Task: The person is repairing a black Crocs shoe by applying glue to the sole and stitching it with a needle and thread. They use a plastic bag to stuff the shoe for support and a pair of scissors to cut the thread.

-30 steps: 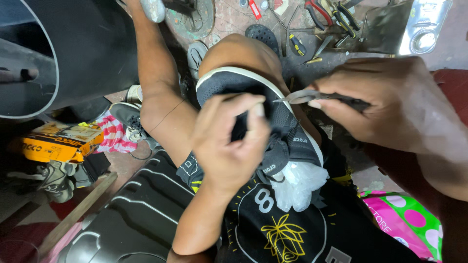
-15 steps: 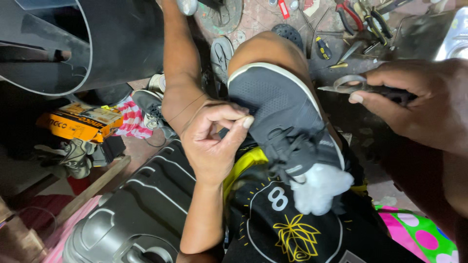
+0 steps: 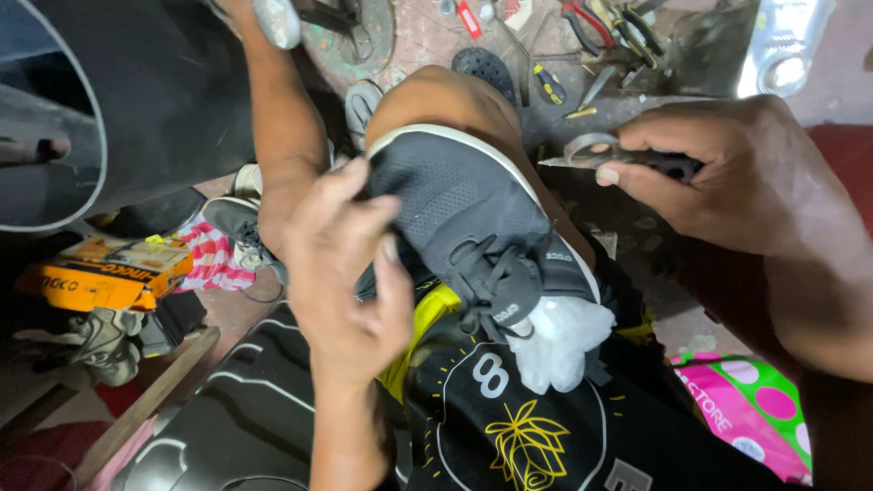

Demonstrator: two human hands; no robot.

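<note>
The left hand (image 3: 350, 273) pinched the side of the dark mesh shoe with a white sole (image 3: 473, 218) on the knee, keeping it steady, while the right hand (image 3: 737, 173), fingers curled tight, gripped small metal scissors (image 3: 591, 153).

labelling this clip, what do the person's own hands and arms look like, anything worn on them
Both are bare: the left hand and right hand have no gloves, rings or watch in view, and both forearms show no sleeves. Fingernails are short and unpainted.

The shoe (image 3: 473, 218) lies on the knee (image 3: 436, 95) between the left hand (image 3: 350, 273) and right hand (image 3: 737, 173).
</note>
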